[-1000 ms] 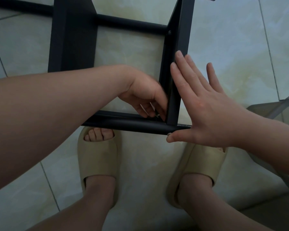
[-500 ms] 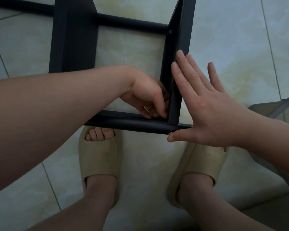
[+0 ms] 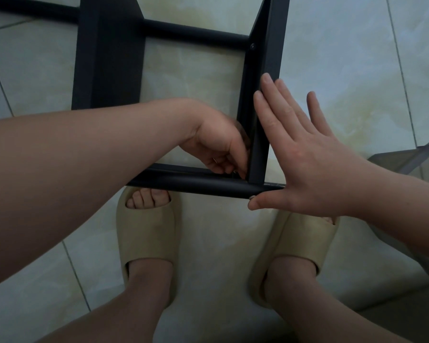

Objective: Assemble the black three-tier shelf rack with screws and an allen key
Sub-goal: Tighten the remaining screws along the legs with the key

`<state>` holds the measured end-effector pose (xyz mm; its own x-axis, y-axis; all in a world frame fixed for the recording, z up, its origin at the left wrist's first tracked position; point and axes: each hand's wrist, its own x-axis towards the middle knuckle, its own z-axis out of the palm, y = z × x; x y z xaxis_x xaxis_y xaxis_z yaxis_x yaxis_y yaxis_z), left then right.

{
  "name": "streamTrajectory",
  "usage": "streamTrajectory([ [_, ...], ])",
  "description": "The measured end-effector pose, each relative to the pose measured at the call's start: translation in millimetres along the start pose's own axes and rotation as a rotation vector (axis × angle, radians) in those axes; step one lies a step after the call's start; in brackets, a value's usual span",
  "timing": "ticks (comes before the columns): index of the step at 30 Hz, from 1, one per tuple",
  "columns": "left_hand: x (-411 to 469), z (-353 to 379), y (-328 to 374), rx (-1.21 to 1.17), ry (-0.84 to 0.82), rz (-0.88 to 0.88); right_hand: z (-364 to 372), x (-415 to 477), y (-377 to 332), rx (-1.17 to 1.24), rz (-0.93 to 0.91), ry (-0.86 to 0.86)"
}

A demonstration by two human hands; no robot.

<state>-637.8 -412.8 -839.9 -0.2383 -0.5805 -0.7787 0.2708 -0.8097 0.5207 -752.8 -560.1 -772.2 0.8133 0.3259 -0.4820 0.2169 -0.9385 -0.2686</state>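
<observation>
The black rack [image 3: 109, 58] stands on the tiled floor [image 3: 208, 243]. The left hand [image 3: 221, 147] pinches a small metal piece [image 3: 234, 172] in its corner. The right hand [image 3: 305, 154] presses flat, its grip holding nothing. If that brace slackens, the joint may shift and the piece could drop.

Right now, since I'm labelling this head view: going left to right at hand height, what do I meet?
left hand → black rack post → right hand → grey plastic object at the edge.
</observation>
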Motion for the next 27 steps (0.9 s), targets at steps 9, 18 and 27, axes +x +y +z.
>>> streamTrajectory([
  [9, -3.1, -3.7, -4.0, -0.077, -0.042, 0.014, 0.9, -0.2, 0.4, 0.007, -0.003, 0.006],
  [18, -0.3, -0.7, 0.2, 0.038, 0.004, -0.04, 0.9, 0.0, 0.1, 0.012, -0.002, 0.003],
  [27, -2.0, 0.2, 2.2, 0.007, -0.004, -0.009, 1.1, -0.1, 0.7, 0.006, -0.007, 0.01],
])
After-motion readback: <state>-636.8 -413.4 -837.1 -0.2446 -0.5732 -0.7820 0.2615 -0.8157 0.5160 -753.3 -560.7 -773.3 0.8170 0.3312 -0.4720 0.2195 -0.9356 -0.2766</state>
